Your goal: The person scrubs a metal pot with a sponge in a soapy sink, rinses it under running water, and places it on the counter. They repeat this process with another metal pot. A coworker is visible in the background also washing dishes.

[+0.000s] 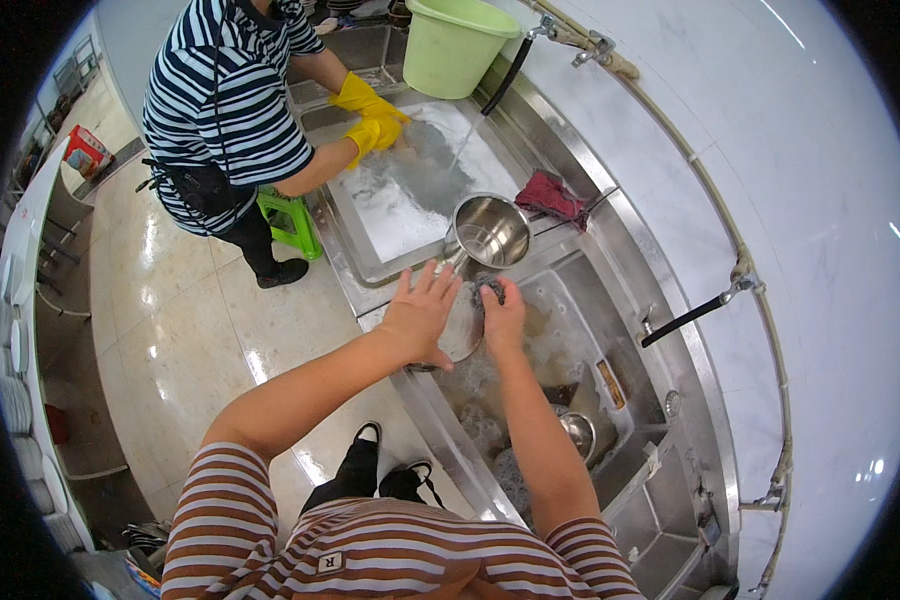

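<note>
My right hand (504,319) grips a grey scouring pad (487,291) against the right side of a round metal vessel (463,330) at the near sink's edge. Spread over that vessel's left side is my left hand (422,315), its fingers apart and palm down. Just beyond my fingers a shiny steel pot (493,231) lies tilted on the divider between two sinks, its mouth showing. In the cloudy water of the near sink (562,300) a small steel bowl (577,433) is partly covered by my right forearm.
A co-worker in yellow rubber gloves (375,127) reaches into the foamy far sink (345,217), where a black hose (508,77) runs water. A green bucket (457,45) stands behind. A dark red cloth (551,196) lies on the rim. A green plastic stool (291,223) stands on the floor.
</note>
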`<state>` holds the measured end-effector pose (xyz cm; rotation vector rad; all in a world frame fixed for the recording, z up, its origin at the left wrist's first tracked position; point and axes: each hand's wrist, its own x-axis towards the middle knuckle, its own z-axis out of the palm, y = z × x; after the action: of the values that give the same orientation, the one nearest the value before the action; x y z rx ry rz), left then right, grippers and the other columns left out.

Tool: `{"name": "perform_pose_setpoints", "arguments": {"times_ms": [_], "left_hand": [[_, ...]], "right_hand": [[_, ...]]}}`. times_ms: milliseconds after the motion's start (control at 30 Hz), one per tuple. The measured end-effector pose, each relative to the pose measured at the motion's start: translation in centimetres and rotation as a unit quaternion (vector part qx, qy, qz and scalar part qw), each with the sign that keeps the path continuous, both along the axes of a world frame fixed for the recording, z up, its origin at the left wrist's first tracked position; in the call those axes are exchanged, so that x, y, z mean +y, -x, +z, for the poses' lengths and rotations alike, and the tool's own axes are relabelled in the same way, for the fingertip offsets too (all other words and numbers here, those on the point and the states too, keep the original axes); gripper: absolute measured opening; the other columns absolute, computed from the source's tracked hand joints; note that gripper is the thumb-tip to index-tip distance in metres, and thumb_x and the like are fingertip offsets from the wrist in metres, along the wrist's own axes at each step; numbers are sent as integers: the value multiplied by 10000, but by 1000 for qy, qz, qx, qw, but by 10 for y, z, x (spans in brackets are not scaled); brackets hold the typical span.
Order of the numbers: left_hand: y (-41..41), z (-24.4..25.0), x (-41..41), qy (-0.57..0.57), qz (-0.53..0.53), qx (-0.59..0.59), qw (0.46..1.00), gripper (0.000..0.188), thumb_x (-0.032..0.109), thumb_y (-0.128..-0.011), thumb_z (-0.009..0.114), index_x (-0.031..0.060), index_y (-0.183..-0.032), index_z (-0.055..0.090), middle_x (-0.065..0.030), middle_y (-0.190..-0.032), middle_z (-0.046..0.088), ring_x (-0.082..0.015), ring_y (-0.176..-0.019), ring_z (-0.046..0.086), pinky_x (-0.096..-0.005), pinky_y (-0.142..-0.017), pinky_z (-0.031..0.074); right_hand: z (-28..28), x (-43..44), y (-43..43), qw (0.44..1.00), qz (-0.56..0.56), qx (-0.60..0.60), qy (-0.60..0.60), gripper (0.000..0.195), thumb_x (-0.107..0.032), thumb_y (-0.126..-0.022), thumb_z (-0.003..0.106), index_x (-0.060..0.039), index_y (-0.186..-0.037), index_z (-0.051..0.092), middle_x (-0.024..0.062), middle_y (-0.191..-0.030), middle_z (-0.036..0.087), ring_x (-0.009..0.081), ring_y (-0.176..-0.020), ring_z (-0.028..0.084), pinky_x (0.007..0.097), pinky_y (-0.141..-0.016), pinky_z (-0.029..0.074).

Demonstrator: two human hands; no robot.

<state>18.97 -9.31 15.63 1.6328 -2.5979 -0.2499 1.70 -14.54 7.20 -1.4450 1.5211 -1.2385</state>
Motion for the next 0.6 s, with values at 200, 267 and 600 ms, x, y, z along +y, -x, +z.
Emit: {"name": "perform_pose_setpoints", "arguments": {"times_ms": [200,267,600], "left_hand": [[3,-11,-12,-83,23,44,995,1174,606,-487,738,54,-1391,231,-147,-1438,229,-344,-1336,176,-565,-1032,183],[-1,-12,-7,-80,37,59,994,1151,597,-502,729,64,-1392,232,-150,-1434,237,-351,-1331,186,-561,-1028,193],[-2,-12,1,-38,47,63,996,1064,563,-567,697,49,-1385,252,-147,-1408,280,-345,-1306,229,-543,-1018,226]], "right_hand": [[17,15,-10,998,2,-60,-33,273,-128,-807,620,7,-1037,561,71,-954,592,134,-850,530,273,-770,432],[19,24,-2,1000,9,-4,-13,256,-110,-791,632,7,-1011,576,51,-937,593,122,-829,530,267,-750,439],[40,61,-1,947,165,248,121,165,-34,-700,621,-7,-855,569,149,-854,549,352,-823,521,423,-717,427]]}}
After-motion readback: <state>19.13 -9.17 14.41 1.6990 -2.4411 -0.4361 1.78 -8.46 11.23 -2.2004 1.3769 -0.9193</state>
